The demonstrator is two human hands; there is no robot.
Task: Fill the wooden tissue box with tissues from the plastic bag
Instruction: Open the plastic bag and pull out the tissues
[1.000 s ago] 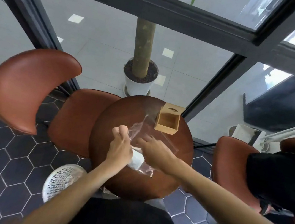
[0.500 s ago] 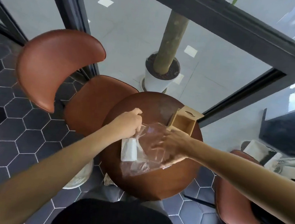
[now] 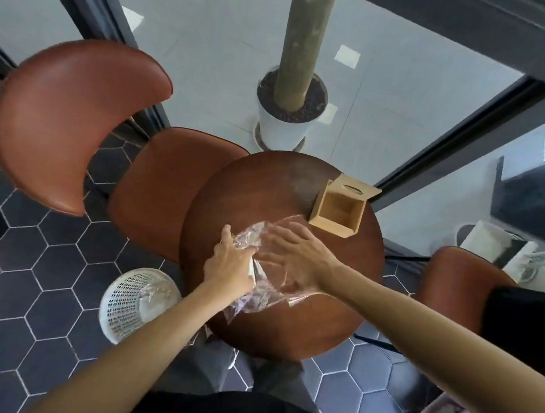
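A clear plastic bag [image 3: 261, 299] lies crumpled on the round wooden table [image 3: 326, 319], between my hands. My left hand [image 3: 227, 266] grips the bag's left side, and a sliver of white tissue [image 3: 251, 270] shows beside its fingers. My right hand [image 3: 295, 257] rests on the bag with fingers spread, pressing the plastic. The wooden tissue box [image 3: 339, 211] stands at the table's far right edge, open and empty inside, its slotted lid [image 3: 357, 190] leaning behind it. Most of the tissues are hidden by my hands.
A brown leather chair [image 3: 65, 119] stands left of the table, another chair [image 3: 457, 284] to the right. A white mesh basket [image 3: 135, 302] sits on the floor at the near left. A potted tree [image 3: 285, 118] and glass walls lie beyond.
My left hand has come down from the bag's top to its left side. My right hand has shifted onto the bag with fingers spread. The white tissue wad is now mostly covered.
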